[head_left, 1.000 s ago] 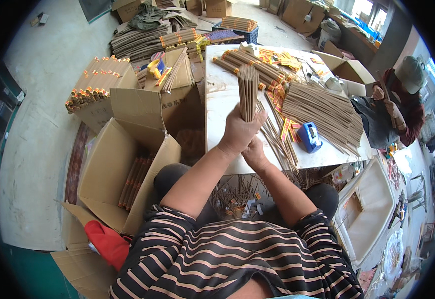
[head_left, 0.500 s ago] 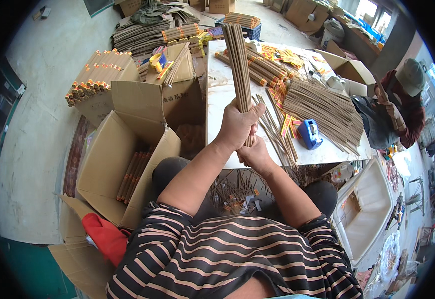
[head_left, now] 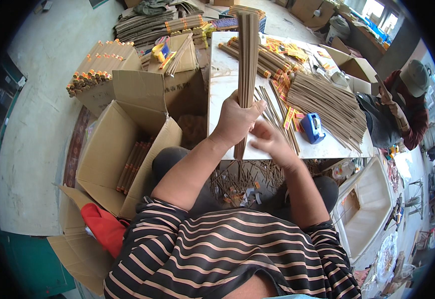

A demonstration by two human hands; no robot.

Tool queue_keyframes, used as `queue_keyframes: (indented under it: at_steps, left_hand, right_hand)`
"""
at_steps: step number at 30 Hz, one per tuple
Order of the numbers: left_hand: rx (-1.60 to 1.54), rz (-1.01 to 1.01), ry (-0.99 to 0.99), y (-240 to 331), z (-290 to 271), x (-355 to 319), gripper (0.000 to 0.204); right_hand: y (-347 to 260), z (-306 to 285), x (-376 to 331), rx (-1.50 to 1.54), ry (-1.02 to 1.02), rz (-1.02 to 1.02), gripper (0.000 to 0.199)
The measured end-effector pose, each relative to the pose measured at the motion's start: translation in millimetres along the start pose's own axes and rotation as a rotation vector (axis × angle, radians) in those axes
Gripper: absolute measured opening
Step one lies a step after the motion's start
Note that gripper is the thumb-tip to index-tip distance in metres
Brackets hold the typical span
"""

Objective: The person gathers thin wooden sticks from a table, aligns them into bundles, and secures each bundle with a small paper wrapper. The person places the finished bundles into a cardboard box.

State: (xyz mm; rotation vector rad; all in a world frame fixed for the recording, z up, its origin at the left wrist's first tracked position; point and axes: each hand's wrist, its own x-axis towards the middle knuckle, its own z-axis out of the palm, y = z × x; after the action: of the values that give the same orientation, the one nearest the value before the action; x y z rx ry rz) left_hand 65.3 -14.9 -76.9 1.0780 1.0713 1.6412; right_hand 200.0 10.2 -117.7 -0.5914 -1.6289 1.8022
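Observation:
My left hand (head_left: pixel 235 119) is closed around a bundle of brown incense sticks (head_left: pixel 248 55), held upright over the near edge of the table. The lower ends of the sticks show below my fist. Just right of the bundle is my right hand (head_left: pixel 272 142), slightly blurred, its fingers apart and nothing in it. On the white table (head_left: pixel 222 72) lie a wide spread of loose incense sticks (head_left: pixel 324 107), wrapped bundles (head_left: pixel 265 59) with red and yellow labels, and a blue tape dispenser (head_left: pixel 312 128).
An open carton (head_left: pixel 100 162) holding several wrapped bundles stands at my left, with a red cloth (head_left: pixel 103 229) beside it. More bundles (head_left: pixel 100 62) are stacked behind. Broken sticks litter the floor under the table. A person (head_left: pixel 409 99) in a cap sits at the right, holding sticks.
My right hand has let go of the bundle's lower end and drawn slightly right, its fingers opening. The bundle, still in my left hand, has turned more upright.

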Motion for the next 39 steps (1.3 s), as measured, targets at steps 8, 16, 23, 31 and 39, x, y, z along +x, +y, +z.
queue_keyframes:
  at_steps: [8, 16, 23, 31, 39]
  left_hand:
    - [0.404, -0.113, -0.320, -7.1, 24.5, -26.7, 0.013]
    - [0.002, -0.481, -0.611, -9.0, 4.4, -17.7, 0.012]
    - [0.608, 0.249, -0.033, -39.2, 25.1, -18.3, 0.027]
    - [0.541, 0.536, -0.050, -91.5, 1.4, 3.5, 0.028]
    - [0.181, 0.150, -0.120, -60.6, 1.6, -1.0, 0.032]
  right_hand:
    - [-74.0, 9.6, 17.4, 0.130, 0.207, -0.217, 0.028]
    - [-66.8, 14.7, 11.6, 0.364, 0.202, -0.246, 0.022]
    - [-62.5, 32.7, 25.8, -0.043, 0.518, -0.412, 0.021]
    - [-24.2, 31.7, 38.7, -0.416, 0.491, -0.423, 0.025]
    - [-66.3, 30.4, 48.0, -0.156, 0.237, -0.210, 0.023]
